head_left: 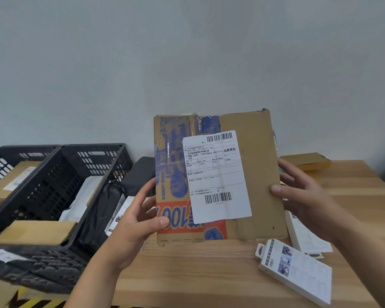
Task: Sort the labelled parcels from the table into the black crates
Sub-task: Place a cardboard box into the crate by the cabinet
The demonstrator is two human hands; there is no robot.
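Observation:
I hold a flat brown cardboard parcel [251, 170] upright above the wooden table [198, 270], its white shipping label [216, 176] facing me. My left hand [140, 216] grips its lower left edge, thumb on the front. My right hand [302, 196] grips its right edge, thumb on the front and fingers behind. To the left stand two black crates: the nearer one [53, 196] holds a brown box, a white bag and a black bag, the farther one [5, 165] holds a labelled brown parcel.
Two white retail boxes [298, 274] [307, 238] lie on the table at lower right. A brown parcel [307, 162] lies at the back right, a dark packet [140, 174] sits behind the held parcel, and white packets [120, 212] lie beside the nearer crate. A grey wall stands behind.

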